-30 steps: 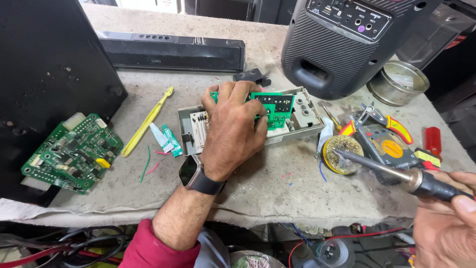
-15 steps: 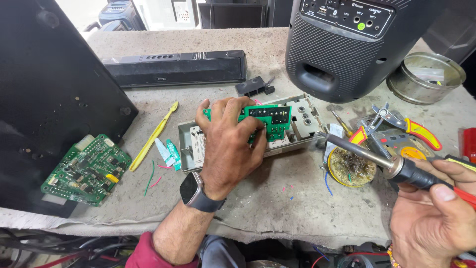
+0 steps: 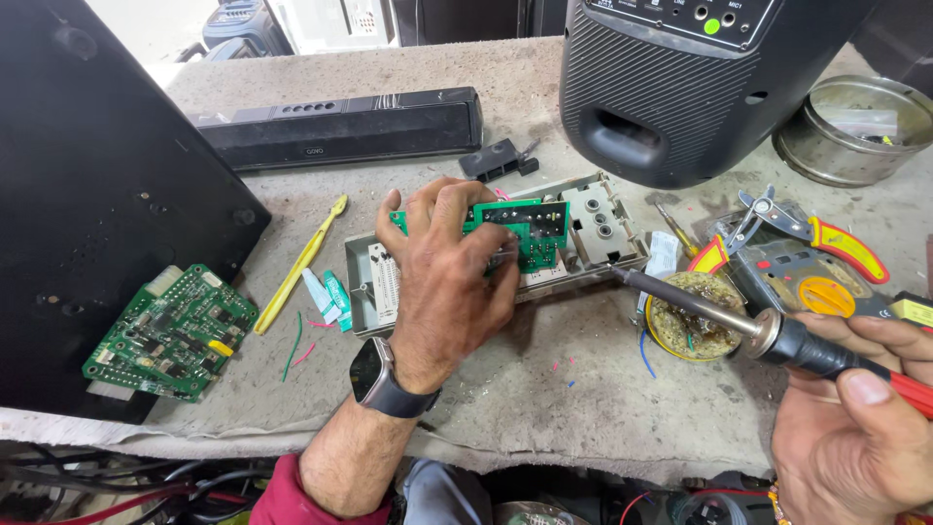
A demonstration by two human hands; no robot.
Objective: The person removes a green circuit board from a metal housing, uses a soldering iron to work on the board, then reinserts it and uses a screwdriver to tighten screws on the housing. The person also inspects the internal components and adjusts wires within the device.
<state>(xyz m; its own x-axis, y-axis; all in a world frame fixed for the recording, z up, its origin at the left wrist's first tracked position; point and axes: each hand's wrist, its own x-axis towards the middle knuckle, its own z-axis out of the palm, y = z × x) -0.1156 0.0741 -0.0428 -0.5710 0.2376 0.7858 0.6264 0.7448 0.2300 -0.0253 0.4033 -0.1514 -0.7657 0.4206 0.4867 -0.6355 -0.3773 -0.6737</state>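
Note:
My left hand (image 3: 447,282) presses down on a green circuit board (image 3: 533,231) that lies in a grey plastic housing (image 3: 603,226) at the middle of the bench. A dark smartwatch (image 3: 381,381) is on that wrist. My right hand (image 3: 855,418), at the lower right, grips a soldering iron (image 3: 777,335) with a black and red handle. The iron's metal tip points left and reaches the housing's right edge, just short of the board. Under the iron's shaft sits a round tin of brownish flux (image 3: 692,316).
A large black speaker (image 3: 700,78) stands at the back, a black soundbar (image 3: 340,126) to its left. A second green circuit board (image 3: 170,332) lies by a black panel (image 3: 87,194). Yellow tool (image 3: 301,262), red-yellow pliers (image 3: 826,238), multimeter (image 3: 821,287) and metal tin (image 3: 855,131) surround the work.
The soldering iron has travelled left from the right edge toward the housing, over the flux tin. My left hand stays on the board. The view has shifted slightly.

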